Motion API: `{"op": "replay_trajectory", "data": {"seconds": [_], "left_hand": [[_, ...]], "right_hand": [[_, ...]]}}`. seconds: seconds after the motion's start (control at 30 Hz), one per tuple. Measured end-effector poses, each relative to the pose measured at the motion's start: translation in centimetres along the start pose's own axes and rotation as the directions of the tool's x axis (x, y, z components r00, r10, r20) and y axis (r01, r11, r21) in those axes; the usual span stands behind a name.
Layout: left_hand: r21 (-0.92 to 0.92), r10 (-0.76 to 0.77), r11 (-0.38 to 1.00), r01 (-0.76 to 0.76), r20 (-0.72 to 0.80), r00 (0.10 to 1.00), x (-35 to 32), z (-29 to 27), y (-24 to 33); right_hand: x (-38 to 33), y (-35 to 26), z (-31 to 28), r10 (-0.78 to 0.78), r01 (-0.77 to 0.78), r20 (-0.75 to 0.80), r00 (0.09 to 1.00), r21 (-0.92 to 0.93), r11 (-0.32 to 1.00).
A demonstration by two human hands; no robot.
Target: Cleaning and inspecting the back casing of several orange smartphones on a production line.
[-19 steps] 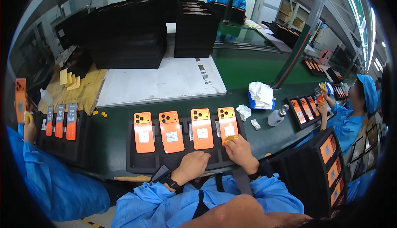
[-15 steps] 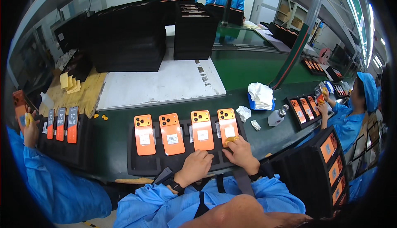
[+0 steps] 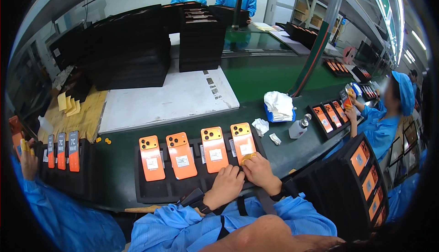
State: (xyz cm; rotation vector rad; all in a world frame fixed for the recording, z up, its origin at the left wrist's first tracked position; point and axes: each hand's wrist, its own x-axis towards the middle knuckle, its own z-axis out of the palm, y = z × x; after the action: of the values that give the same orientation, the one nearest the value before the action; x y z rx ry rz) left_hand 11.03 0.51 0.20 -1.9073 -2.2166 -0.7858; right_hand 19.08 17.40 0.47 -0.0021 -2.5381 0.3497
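Note:
A black foam tray (image 3: 153,191) lies before me with a row of orange smartphones, backs up, camera blocks at the far end and white labels on them. From the left they are the first phone (image 3: 150,170), the second phone (image 3: 179,146), the third phone (image 3: 213,143) and the last phone (image 3: 242,138). My right hand (image 3: 263,173), with yellow finger cots on fingertips, is closed at the near end of the last phone. Beside it, my left hand (image 3: 227,185) rests with loosely bent fingers by the third phone's near right corner, nothing visible in it.
White wipes (image 3: 279,103), crumpled tissue (image 3: 260,127) and a pump bottle (image 3: 299,127) stand right. Stacked black trays (image 3: 123,53) rise behind a white board (image 3: 173,99). More stacked trays (image 3: 315,188) are at my right. Co-workers handle phones on both sides; yellow finger cots (image 3: 107,141) lie left.
My left hand has shifted right, closer to my right hand. The right hand stays at the last phone's near end. The whole view has swung slightly, moving the scene leftward.

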Motion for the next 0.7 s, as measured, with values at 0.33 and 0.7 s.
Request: {"op": "replay_trajectory", "data": {"seconds": [0.33, 0.7], "left_hand": [[-0.104, -0.033, 0.994, 0.026, -0.062, 0.998, -0.1, 0.0, 0.2], [-0.077, -0.024, 0.997, 0.019, -0.07, 0.997, 0.1, 0.1, 0.0]], "right_hand": [[-0.2, -0.2, -0.8, 0.023, -0.024, 0.038, 0.999, 0.026, 0.999], [0.0, 0.5, 0.0, 0.038, -0.044, 0.067, 0.997, 0.082, 0.996]]}}
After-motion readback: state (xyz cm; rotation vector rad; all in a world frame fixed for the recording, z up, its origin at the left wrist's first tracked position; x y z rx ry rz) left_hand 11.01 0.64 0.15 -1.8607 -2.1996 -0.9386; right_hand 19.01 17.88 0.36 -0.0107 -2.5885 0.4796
